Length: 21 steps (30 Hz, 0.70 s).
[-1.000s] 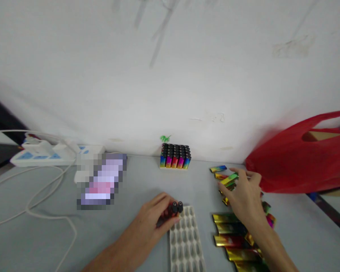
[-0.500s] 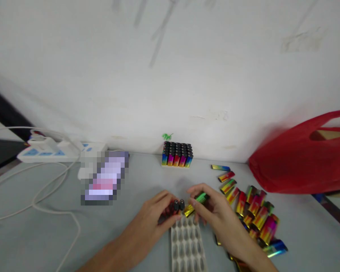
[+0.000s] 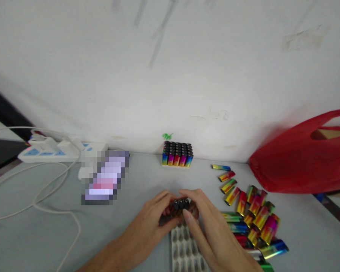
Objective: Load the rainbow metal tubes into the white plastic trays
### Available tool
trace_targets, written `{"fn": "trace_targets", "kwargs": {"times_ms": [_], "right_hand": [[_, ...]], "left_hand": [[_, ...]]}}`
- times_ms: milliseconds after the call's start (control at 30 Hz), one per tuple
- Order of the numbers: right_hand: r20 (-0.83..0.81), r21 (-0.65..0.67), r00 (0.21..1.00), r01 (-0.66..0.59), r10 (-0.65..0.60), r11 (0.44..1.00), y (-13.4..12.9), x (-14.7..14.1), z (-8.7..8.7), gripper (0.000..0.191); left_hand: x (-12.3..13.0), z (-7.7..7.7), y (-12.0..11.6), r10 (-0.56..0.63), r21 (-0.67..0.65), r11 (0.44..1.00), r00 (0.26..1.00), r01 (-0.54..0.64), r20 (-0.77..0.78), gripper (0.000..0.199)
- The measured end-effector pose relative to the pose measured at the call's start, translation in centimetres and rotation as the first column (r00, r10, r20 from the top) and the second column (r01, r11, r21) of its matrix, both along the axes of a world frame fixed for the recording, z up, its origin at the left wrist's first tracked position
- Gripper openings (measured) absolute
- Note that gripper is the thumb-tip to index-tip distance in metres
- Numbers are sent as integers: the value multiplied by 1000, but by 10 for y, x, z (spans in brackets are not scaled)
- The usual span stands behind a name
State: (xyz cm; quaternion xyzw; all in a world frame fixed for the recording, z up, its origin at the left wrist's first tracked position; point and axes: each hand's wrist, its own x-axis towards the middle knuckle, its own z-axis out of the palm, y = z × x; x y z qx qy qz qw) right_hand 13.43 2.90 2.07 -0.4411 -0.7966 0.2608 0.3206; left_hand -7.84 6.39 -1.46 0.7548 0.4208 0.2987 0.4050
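Observation:
A pale tray (image 3: 186, 247) with rows of oval slots lies before me. At its far end a row of three black-topped lighters (image 3: 181, 204) stands upright. My left hand (image 3: 155, 213) curls around the row's left side, thumb along the near side. My right hand (image 3: 205, 223) pinches the rightmost lighter (image 3: 186, 203) between thumb and index finger, its lower part hidden. To the right lie many loose lighters (image 3: 262, 217) in shiny rainbow colours, partly behind my right forearm.
A block of upright lighters (image 3: 177, 155) stands by the wall. A red bag (image 3: 294, 158) sits at the right. On the left are a blurred phone (image 3: 106, 177), a white power strip (image 3: 96, 147) and looping white cables (image 3: 70, 213).
My right hand has moved left and stood its lighter upright beside the other two, where it was slanted before. My left hand has stayed about the same.

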Motion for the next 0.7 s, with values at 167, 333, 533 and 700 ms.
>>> {"fn": "trace_targets", "kwargs": {"times_ms": [167, 333, 533, 700], "right_hand": [[69, 163, 970, 220, -234, 962, 12, 9, -12, 34], [390, 382, 654, 526, -649, 760, 38, 39, -35, 52], [535, 393, 549, 511, -642, 765, 48, 56, -41, 42], [388, 296, 795, 372, -467, 880, 42, 42, -32, 28]], "left_hand": [[0, 2, 1, -25, -12, 1000, 1000, 25, -6, 6], [-1, 0, 3, -23, -26, 999, 999, 22, -29, 2], [-3, -2, 3, -34, -32, 999, 999, 33, -32, 6], [-5, 0, 5, -40, -47, 998, 997, 37, -69, 5]]}}
